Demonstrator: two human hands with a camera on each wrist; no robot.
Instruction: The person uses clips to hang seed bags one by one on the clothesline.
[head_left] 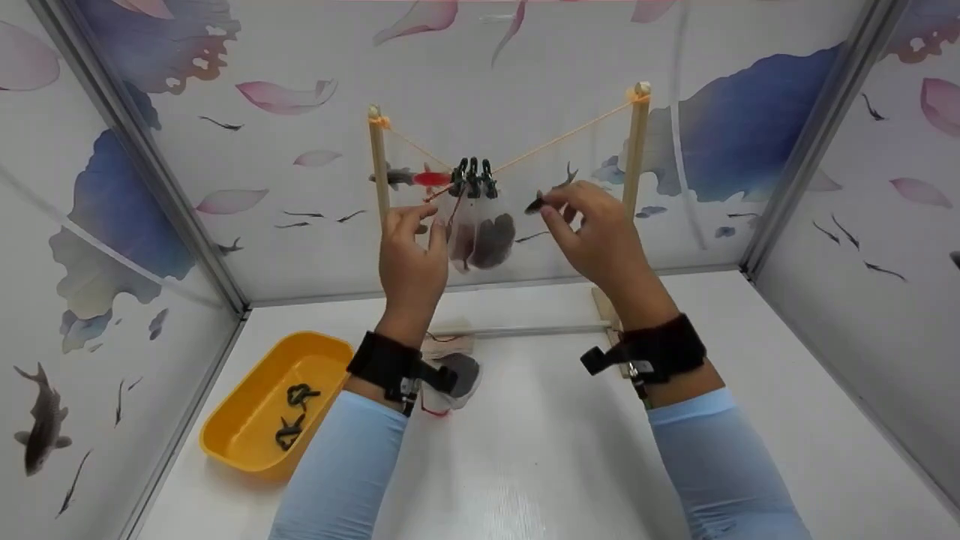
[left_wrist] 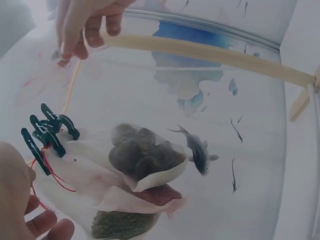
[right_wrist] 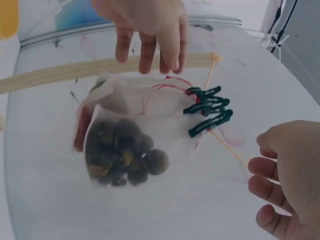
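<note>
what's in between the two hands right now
In the head view, mesh bags hang between the left hand and right hand, under dark green clips on an orange cord.

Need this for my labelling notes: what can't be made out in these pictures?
Head view: part of the grey bag on the table, behind the black wristband.
Left wrist view: the rest of the left hand, past the left edge.
Left wrist view: the lowest hanging bag, cut by the bottom edge.
Right wrist view: most of the yellow tray, cut by the top-left corner.
</note>
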